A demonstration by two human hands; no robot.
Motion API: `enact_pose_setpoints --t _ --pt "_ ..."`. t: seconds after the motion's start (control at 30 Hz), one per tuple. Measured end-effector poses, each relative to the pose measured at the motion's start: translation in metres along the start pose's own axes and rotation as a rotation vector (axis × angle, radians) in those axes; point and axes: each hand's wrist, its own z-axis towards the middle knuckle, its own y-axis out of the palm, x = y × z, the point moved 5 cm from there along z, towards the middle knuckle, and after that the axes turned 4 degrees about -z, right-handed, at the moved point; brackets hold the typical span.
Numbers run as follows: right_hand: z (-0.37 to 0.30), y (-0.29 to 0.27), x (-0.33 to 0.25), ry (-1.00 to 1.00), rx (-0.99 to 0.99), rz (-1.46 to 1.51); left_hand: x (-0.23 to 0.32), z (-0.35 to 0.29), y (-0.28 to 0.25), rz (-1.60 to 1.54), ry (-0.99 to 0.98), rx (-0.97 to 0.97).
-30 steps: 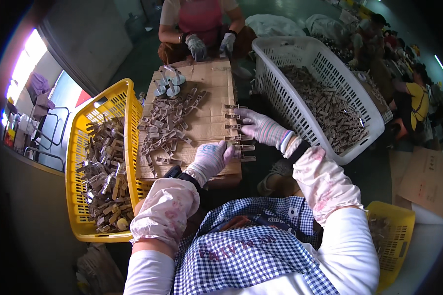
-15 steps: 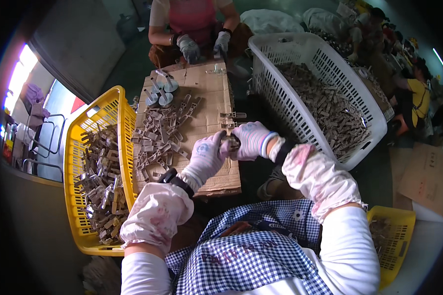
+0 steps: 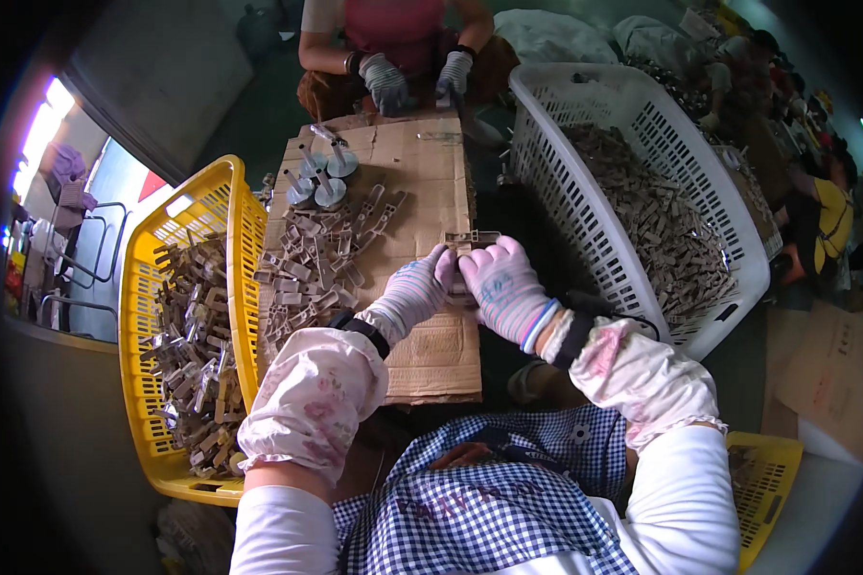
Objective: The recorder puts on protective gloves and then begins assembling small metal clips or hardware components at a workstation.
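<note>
Both my hands wear striped knit gloves and meet over the right edge of a cardboard-topped work surface point(image 3: 431, 355). My left hand point(image 3: 414, 292) is closed, thumb and fingertips pinched around a small metal clip point(image 3: 460, 287). My right hand point(image 3: 510, 292) curls over the same clip from the other side, covering much of it. Just beyond my fingertips, another metal clip point(image 3: 472, 238) lies crosswise at the cardboard's edge. To the left of my hands spreads a loose pile of similar metal clips point(image 3: 307, 259). Behind that pile stand several round metal pieces with upright stems point(image 3: 329, 192).
A yellow basket point(image 3: 244, 316) full of metal clips stands at the left. On the right, a white basket point(image 3: 633, 278) holds many more. Across the surface sits a person with gloved hands point(image 3: 385, 84). Another yellow basket point(image 3: 772, 479) is at lower right; flat cardboard point(image 3: 829, 374) lies beyond it.
The view has shifted slightly. My right hand has turned, its fingers now bent down over the clip. My fingertips are closer to the clip lying at the far side.
</note>
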Motion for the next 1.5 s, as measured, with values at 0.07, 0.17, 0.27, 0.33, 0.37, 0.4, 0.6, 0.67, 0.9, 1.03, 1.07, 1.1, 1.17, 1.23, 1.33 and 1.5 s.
enact_pose_setpoints --t 0.07,0.17,0.27,0.33,0.37,0.4,0.6,0.67,0.9,1.03,1.07,1.1,1.17,1.23,1.33,1.5 --pt "0.016 0.001 0.015 -0.012 -0.1 0.111 -0.005 0.013 -0.002 -0.063 -0.044 -0.08" --pt "0.043 0.007 0.04 0.013 -0.314 0.38 -0.002 0.022 0.001 -0.133 -0.213 -0.196" --pt "0.065 0.012 0.058 -0.019 -0.53 0.544 0.038 0.005 -0.017 -0.023 0.145 0.163" --pt "0.074 0.018 0.066 -0.008 -0.624 0.602 0.035 0.015 -0.01 -0.031 0.133 0.111" --pt "0.075 0.015 0.07 0.042 -0.69 0.669 0.03 0.023 -0.01 -0.026 0.094 0.07" --pt "0.078 0.035 0.073 0.028 -0.742 0.661 0.028 0.03 -0.01 -0.028 0.093 0.069" --pt "0.056 0.01 0.044 0.013 -0.161 0.193 -0.01 0.06 -0.004 -0.075 0.003 -0.046" --pt "0.061 0.015 0.039 0.047 -0.147 0.013 -0.013 0.074 -0.001 -0.197 -0.097 -0.124" --pt "0.101 0.023 0.082 0.003 -0.431 0.403 0.018 0.059 -0.018 -0.087 0.043 0.154" --pt "0.128 0.047 0.11 -0.053 -0.746 0.505 0.011 0.085 -0.009 -0.051 0.141 0.151" --pt "0.135 0.046 0.114 -0.044 -0.72 0.526 0.006 0.096 -0.01 -0.062 0.049 0.064" --pt "0.139 0.045 0.118 -0.031 -0.695 0.546 -0.006 0.11 -0.007 -0.065 0.047 0.067" --pt "0.149 0.021 0.104 -0.043 -0.292 0.263 -0.045 0.128 -0.004 -0.136 -0.001 0.023" --pt "0.121 0.024 0.081 -0.075 -0.218 0.103 -0.037 0.142 0.002 -0.424 -0.172 -0.246" --pt "0.139 0.022 0.076 -0.09 -0.2 0.143 -0.083 0.164 0.0 -0.382 -0.296 -0.133" --pt "0.165 0.067 0.141 -0.021 -0.589 0.422 -0.003 0.151 -0.014 0.026 -0.071 0.078"
